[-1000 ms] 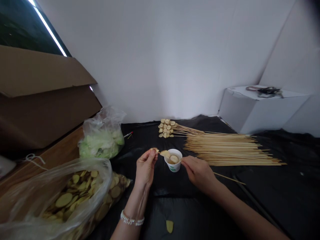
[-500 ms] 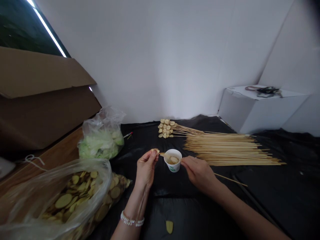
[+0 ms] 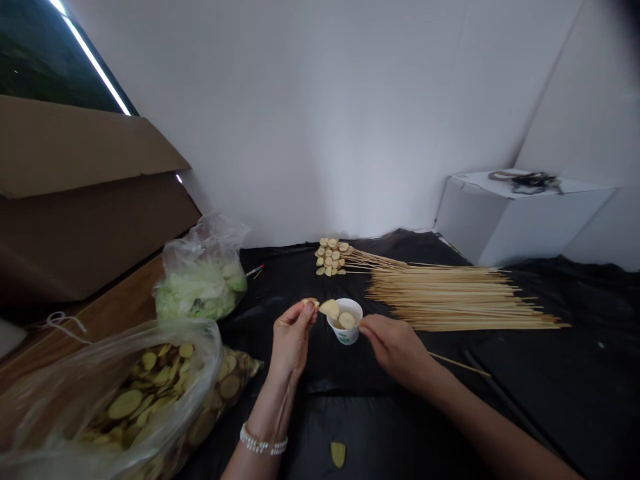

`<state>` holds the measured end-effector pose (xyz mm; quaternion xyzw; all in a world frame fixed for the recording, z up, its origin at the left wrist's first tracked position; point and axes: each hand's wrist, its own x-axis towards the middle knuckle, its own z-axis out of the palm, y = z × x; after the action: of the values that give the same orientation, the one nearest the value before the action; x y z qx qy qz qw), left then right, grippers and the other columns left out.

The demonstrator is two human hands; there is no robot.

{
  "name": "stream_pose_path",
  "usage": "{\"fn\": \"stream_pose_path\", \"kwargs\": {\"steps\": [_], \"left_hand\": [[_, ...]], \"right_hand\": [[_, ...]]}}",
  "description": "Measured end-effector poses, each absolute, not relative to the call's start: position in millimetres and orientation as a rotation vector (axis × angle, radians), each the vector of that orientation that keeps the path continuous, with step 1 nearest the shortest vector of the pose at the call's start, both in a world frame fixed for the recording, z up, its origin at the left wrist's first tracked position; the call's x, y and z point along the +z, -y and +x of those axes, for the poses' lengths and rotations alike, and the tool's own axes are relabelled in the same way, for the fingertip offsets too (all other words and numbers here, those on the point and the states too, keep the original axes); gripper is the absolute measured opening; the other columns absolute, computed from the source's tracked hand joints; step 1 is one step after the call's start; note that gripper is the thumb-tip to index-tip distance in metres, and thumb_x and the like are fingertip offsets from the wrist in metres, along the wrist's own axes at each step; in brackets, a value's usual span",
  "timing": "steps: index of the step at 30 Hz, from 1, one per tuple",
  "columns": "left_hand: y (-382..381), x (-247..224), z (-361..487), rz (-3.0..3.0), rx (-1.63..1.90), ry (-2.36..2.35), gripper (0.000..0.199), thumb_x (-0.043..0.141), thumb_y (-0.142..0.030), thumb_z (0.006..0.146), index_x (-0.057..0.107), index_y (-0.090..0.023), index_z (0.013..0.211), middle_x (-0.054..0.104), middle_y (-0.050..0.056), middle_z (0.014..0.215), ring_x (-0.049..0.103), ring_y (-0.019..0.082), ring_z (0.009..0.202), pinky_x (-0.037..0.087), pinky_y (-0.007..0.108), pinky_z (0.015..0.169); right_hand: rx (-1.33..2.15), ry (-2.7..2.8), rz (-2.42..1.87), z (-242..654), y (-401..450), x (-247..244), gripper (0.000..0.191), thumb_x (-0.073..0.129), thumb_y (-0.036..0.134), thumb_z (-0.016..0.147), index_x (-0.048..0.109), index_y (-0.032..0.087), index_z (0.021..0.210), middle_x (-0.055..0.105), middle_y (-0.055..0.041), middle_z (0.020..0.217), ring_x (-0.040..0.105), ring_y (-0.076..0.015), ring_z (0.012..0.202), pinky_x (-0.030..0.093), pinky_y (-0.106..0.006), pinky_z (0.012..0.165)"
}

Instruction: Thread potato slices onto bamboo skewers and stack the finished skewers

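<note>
A black-covered counter point(image 3: 525, 400) spreads under both forearms, with a bag of potato slices point(image 3: 150, 400) left of the left hand and a pile of skewers point(image 3: 465, 300) beyond the right. The left hand point(image 3: 293, 353), wrist raised, pinches a slice point(image 3: 310, 302); the right hand point(image 3: 397, 350) grips a skewer point(image 3: 457, 364) carrying another slice point(image 3: 330, 308) above a white cup point(image 3: 347, 331) between them.

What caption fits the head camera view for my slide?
Left hand pinches a pale slice while right hand holds a skewer by a white cup.
</note>
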<state>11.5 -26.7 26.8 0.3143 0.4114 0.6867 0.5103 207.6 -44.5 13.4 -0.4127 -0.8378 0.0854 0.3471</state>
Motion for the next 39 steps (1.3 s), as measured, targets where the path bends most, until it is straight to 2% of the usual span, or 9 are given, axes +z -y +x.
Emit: {"fn": "stream_pose_path", "kwargs": {"steps": [3,10,17,27,33,37,39], "left_hand": [[27.1,27.3,11.6,0.756,1.654,-0.988,0.022,0.083,-0.025,0.055,0.075,-0.014,0.072,0.070,0.004,0.075,0.056,0.007,0.062,0.046,0.019,0.062],[27.8,25.1,13.1,0.783,1.631,-0.985,0.021,0.081,-0.025,0.057,0.075,-0.014,0.074,0.070,0.005,0.075,0.057,0.007,0.063,0.047,0.019,0.062],[27.4,24.5,12.9,0.790,1.625,-0.999,0.021,0.082,-0.025,0.056,0.075,-0.014,0.073,0.070,0.005,0.077,0.056,0.007,0.063,0.046,0.019,0.061],[29.0,26.8,15.4,0.791,1.612,-0.985,0.022,0.082,-0.025,0.056,0.075,-0.014,0.074,0.069,0.003,0.075,0.055,0.006,0.062,0.045,0.019,0.062],[34.3,25.9,20.8,0.841,1.599,-0.916,0.029,0.076,-0.042,0.064,0.072,-0.013,0.068,0.066,0.003,0.064,0.056,0.009,0.060,0.046,0.022,0.063],[37.7,25.1,27.4,0.875,1.560,-0.998,0.025,0.083,-0.029,0.054,0.072,-0.013,0.069,0.066,0.002,0.063,0.055,0.009,0.058,0.045,0.022,0.061],[37.0,25.7,28.0,0.879,1.573,-1.015,0.023,0.083,-0.028,0.054,0.071,-0.012,0.066,0.065,0.002,0.061,0.054,0.008,0.056,0.044,0.022,0.060]], "right_hand": [[0.257,2.181,-1.075,207.4,44.6,13.0,0.024,0.037,0.019,0.093,0.060,0.018,0.088,0.064,-0.0045,0.078,0.059,-0.0146,0.074,0.042,-0.024,0.069],[0.077,2.140,-1.087,207.5,44.7,10.7,0.024,0.037,0.015,0.092,0.061,0.017,0.088,0.062,-0.0052,0.077,0.058,-0.0154,0.074,0.041,-0.026,0.070],[0.158,2.184,-1.055,207.1,44.1,10.8,0.026,0.035,0.020,0.094,0.060,0.019,0.089,0.064,-0.0047,0.077,0.059,-0.0145,0.073,0.043,-0.025,0.069],[0.163,2.125,-1.058,208.2,42.5,11.7,0.024,0.037,0.018,0.093,0.061,0.018,0.087,0.063,-0.0050,0.077,0.059,-0.0153,0.074,0.042,-0.026,0.069],[0.314,2.034,-0.986,205.3,43.9,14.2,0.020,0.040,0.021,0.093,0.059,0.020,0.085,0.062,-0.0024,0.076,0.057,-0.0133,0.070,0.042,-0.024,0.065],[0.336,2.021,-0.987,201.6,46.8,14.6,0.020,0.041,0.022,0.093,0.059,0.019,0.085,0.062,-0.0019,0.077,0.058,-0.0125,0.071,0.042,-0.023,0.066],[0.317,2.042,-0.997,201.2,47.0,14.0,0.020,0.041,0.022,0.093,0.060,0.019,0.086,0.063,-0.0025,0.078,0.058,-0.0127,0.072,0.043,-0.023,0.068]]}}
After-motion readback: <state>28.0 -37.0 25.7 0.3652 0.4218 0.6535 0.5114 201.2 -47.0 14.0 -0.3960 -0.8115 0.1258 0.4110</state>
